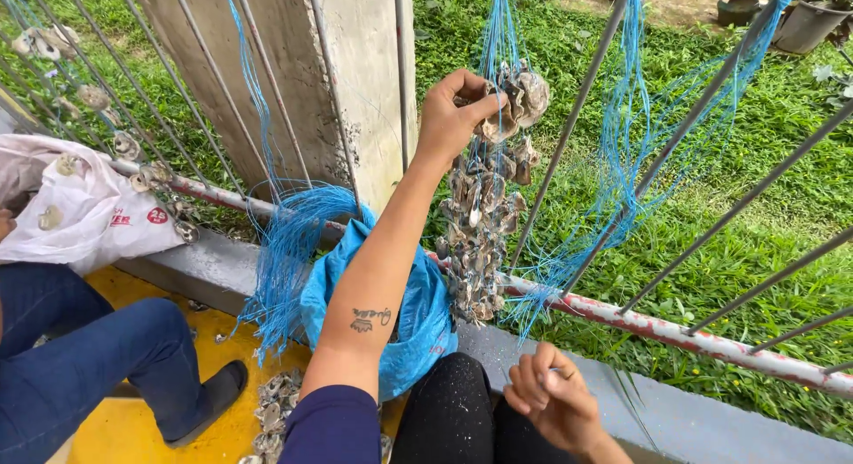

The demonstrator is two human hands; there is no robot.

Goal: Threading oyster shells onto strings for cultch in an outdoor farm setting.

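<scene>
My left hand (453,116) is raised to the metal railing and grips the top of a long hanging string of grey oyster shells (480,224), tied on blue twine (499,28). My right hand (553,400) is low by my knee, fingers loosely curled, with nothing visible in it. A blue plastic bag (418,317) sits between my knee and the railing's base. More loose shells (277,411) lie on the yellow floor under my left arm.
A bundle of blue twine (289,242) hangs from the rusty lower rail (693,340). Another person's legs in blue jeans (80,357) are at left, beside a white sack (80,206). A concrete post (293,73) stands behind the bars; grass lies beyond.
</scene>
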